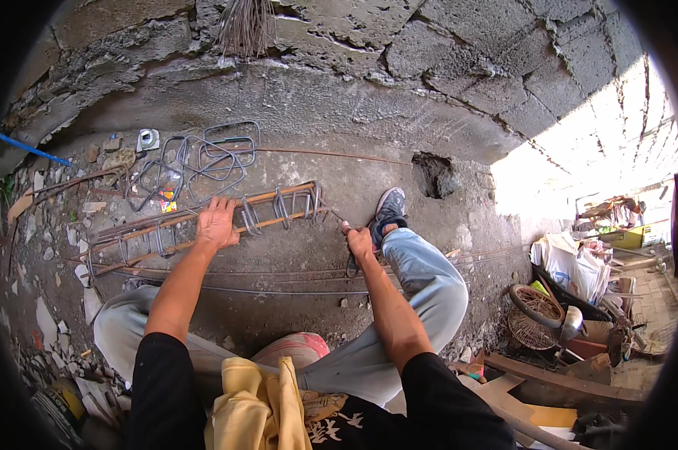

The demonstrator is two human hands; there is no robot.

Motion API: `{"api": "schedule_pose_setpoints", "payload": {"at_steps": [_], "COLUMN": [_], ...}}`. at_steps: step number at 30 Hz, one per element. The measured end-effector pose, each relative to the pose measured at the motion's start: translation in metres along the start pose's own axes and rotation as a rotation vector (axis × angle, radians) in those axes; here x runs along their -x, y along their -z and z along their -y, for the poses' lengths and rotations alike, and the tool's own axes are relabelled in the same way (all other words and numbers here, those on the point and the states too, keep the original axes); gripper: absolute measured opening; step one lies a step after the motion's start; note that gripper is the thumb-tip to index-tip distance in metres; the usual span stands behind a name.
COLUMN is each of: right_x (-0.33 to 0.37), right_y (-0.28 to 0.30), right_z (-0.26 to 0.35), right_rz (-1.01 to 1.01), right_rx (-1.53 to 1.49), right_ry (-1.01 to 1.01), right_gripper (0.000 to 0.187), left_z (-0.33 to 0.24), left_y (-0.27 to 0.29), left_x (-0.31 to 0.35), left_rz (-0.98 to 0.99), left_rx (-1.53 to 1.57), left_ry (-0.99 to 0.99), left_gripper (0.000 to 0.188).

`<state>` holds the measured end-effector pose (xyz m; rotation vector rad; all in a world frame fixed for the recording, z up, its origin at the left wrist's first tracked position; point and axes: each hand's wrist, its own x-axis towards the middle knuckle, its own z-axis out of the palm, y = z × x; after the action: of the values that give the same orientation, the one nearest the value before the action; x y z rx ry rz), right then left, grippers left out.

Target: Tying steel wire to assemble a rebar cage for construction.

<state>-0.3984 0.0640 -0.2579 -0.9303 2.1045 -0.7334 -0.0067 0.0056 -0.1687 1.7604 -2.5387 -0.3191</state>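
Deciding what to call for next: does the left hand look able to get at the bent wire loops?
Probably yes: the left hand rests on the rebar cage, the wire loops lie just beyond it, and nothing seems to block the way.

Rust-brown rebar cage [267,196], grey wire hoops [230,141], yellow cloth [249,405], pale blue jeans [433,274], black-and-white shirt [448,397]

Head-worn fisheye, facing down, fairly near the rebar cage [264,196]

I see a wheel [536,305] well right of the right hand [359,241], and beyond that hand, a hole [434,176].
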Motion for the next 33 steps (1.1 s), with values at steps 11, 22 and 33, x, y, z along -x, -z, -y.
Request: {"api": "schedule_pose_setpoints", "payload": {"at_steps": [11, 22, 33], "right_x": [0.039, -0.008, 0.202], "right_y": [-0.024, 0.047, 0.028], "right_z": [0.030, 0.013, 0.096], "right_rz": [-0.179, 0.129, 0.196], "right_rx": [0.158, 0.087, -0.329], "right_ry": [-0.175, 0.209, -0.001], "right_gripper": [0.065, 0.033, 0.031], "left_z": [0.002, 0.002, 0.017], "left_y": [-0.004, -0.017, -0.021], "left_x": [0.008, -0.008, 0.009], "left_rz": [-0.143, -0.150, -0.123], "left_rx": [0.082, 0.098, 0.126], "left_ry": [-0.020, 0.044, 0.072], "left_gripper": [0.074, 0.069, 0.080]}}
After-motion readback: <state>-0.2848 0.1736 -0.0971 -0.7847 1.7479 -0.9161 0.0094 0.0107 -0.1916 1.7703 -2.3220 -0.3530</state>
